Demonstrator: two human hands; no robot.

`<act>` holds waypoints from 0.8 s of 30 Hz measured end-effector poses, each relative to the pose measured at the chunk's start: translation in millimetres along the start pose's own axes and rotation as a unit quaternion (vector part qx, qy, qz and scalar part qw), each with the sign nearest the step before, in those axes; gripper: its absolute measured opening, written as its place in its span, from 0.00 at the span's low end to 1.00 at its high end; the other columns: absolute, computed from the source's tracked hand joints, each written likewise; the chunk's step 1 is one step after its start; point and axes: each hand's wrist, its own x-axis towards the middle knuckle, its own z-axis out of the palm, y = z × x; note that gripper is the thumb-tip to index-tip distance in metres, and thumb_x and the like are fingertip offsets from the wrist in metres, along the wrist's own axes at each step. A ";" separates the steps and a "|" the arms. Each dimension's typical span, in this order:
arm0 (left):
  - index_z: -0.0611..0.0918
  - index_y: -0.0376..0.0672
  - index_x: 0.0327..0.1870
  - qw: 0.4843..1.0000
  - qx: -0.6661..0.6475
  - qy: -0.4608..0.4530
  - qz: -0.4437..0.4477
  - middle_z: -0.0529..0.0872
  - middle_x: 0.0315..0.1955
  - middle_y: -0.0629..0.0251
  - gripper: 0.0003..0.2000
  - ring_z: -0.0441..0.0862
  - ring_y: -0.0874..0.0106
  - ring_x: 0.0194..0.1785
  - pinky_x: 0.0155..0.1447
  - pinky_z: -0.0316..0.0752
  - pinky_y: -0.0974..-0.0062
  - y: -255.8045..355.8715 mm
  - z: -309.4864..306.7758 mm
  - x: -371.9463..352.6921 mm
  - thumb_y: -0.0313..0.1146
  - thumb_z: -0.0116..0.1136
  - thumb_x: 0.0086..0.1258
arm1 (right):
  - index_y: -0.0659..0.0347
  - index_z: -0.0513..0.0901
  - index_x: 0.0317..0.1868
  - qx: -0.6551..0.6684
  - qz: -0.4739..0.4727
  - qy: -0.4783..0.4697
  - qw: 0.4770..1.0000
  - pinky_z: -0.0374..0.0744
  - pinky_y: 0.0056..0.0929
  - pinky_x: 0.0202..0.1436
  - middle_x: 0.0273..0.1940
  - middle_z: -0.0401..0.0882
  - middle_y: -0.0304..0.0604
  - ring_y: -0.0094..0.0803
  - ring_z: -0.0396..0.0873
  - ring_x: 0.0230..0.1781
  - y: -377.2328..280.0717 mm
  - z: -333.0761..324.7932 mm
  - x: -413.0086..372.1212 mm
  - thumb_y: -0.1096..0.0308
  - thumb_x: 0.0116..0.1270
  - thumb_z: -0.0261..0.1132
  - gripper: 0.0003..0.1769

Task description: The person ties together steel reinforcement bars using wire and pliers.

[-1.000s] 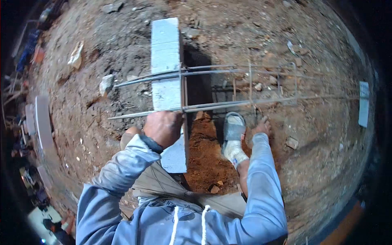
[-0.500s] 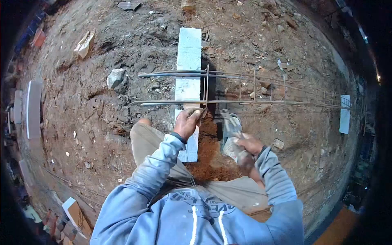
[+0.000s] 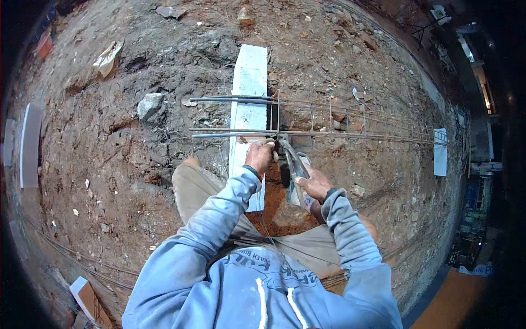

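My right hand [image 3: 314,185] is wrapped round the handles of a pair of pincers [image 3: 293,160]. Their jaws meet the near bars of a rebar cage [image 3: 345,133], at the corner of a square stirrup [image 3: 278,112]. Close by on the left, my left hand [image 3: 259,156] is closed just below that corner, its fingertips pinched. A thin tie wire [image 3: 267,229] trails beneath it towards my lap; the part within the fingers is hidden. Under the bars' left end lies a long white block [image 3: 249,71].
A smaller white block [image 3: 440,152] supports the cage on the right. On the dirt ground lie a grey stone [image 3: 149,106], a crumpled bag [image 3: 108,58] and a pale block [image 3: 30,145] at far left. My bent legs [image 3: 200,189] frame the near side.
My right hand has swung the pincers up and left to the bars beside my left hand. My left hand has shifted slightly right and up, staying near the stirrup corner.
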 end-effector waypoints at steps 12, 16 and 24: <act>0.79 0.47 0.39 0.920 -0.192 -0.092 -0.328 0.79 0.29 0.71 0.14 0.78 0.76 0.33 0.36 0.73 0.69 50.2 -27.9 -2.4 0.47 0.52 0.63 | 0.63 0.72 0.43 0.230 0.005 -0.095 0.968 0.77 0.33 0.31 0.30 0.75 0.42 0.31 0.76 0.25 3.7 21.8 1.9 0.48 0.62 0.60 0.24; 0.75 0.41 0.49 0.862 -0.388 -0.167 -0.280 0.80 0.38 0.63 0.19 0.78 0.66 0.44 0.53 0.72 0.65 17.9 5.6 -5.4 0.45 0.55 0.63 | 0.59 0.74 0.42 0.631 -0.015 -0.293 0.718 0.77 0.34 0.25 0.29 0.75 0.40 0.32 0.76 0.24 35.3 62.2 15.8 0.42 0.57 0.60 0.28; 0.74 0.40 0.34 0.784 -0.554 -0.038 -0.278 0.71 0.17 0.69 0.06 0.72 0.75 0.20 0.33 0.79 0.73 -14.0 84.8 3.1 0.32 0.46 0.66 | 0.63 0.75 0.41 0.253 0.009 -0.042 0.966 0.75 0.34 0.30 0.28 0.77 0.41 0.34 0.78 0.28 23.1 20.0 -18.6 0.48 0.59 0.61 0.24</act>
